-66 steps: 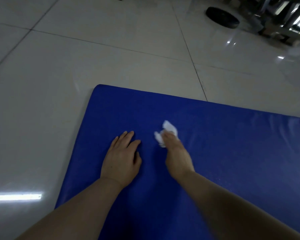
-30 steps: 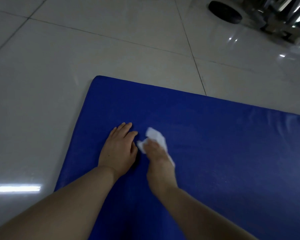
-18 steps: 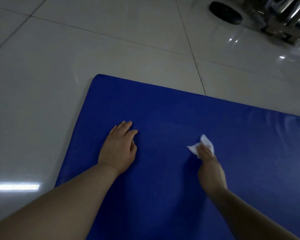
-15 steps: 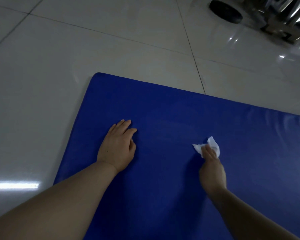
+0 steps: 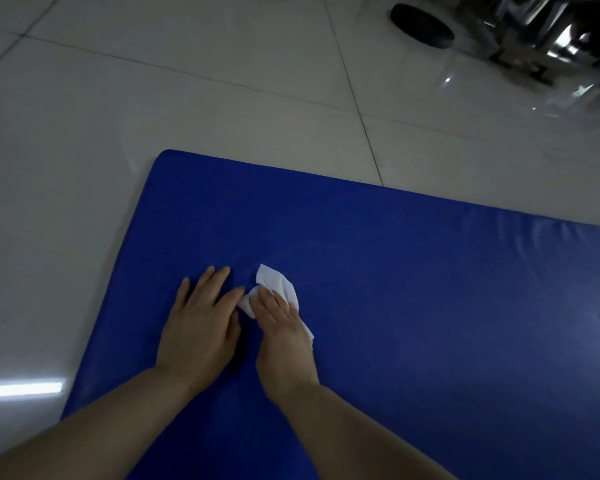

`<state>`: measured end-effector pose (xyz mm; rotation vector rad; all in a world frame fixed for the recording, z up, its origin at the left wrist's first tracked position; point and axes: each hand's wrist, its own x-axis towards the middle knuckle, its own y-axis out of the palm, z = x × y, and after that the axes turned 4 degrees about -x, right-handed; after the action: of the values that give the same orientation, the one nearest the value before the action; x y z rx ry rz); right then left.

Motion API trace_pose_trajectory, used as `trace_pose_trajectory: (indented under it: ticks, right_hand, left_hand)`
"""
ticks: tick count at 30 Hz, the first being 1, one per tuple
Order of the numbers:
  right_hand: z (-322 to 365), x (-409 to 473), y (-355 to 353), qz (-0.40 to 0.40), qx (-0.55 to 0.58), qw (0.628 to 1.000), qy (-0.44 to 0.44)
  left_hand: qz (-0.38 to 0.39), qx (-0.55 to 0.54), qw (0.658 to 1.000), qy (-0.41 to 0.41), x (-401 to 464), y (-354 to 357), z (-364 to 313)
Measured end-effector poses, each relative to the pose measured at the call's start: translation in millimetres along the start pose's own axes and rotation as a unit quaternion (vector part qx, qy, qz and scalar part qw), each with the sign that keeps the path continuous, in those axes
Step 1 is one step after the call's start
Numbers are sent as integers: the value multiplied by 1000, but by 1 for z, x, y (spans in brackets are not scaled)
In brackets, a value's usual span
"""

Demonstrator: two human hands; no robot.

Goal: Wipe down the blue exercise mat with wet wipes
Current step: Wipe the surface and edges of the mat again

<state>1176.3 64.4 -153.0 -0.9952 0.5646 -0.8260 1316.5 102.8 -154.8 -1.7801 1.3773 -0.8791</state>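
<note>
I see glossy pale tile floor (image 5: 222,98), one smooth padded blue mat (image 5: 430,306) with a rounded corner at 11 o'clock. One black disc (image 5: 421,25) at 1 o'clock. One crumpled white wipe (image 5: 274,284) mid-mat under my right hand (image 5: 284,337), fingers flat, pressing. Left hand (image 5: 201,330) flat on mat, released.

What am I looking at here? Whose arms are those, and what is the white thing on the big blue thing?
A camera worn on a person's head took this picture, so you see their own arms from above. The big blue padded exercise mat lies on a shiny pale tiled floor. The left hand rests flat on the mat. The right hand presses a crumpled white wet wipe onto the mat with straight fingers. A black round disc lies farther away on the floor.
</note>
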Motion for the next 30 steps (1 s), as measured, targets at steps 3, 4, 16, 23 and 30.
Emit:
trace_pose_trajectory:
  ticks: [3, 4, 16, 23, 30]
  right_hand:
    - [0, 0, 0, -6, -19, 1000, 0]
    - [-4, 1, -3, -11, -27, 1000, 4]
    - [-97, -25, -64, -135, -21, 925, 354]
    - [7, -13, 10, -45, -25, 999, 12]
    - [-61, -29, -40, -89, 146, 959, 225]
  left_hand:
    - [0, 27, 1000, 7, -12, -2, 2]
    - [4, 20, 1000, 7, -11, -3, 2]
    - [-9, -9, 1000, 9, -8, -3, 2]
    - [-8, -10, 1000, 11, -8, -4, 4]
    - [-11, -24, 1000, 7, -9, -4, 3]
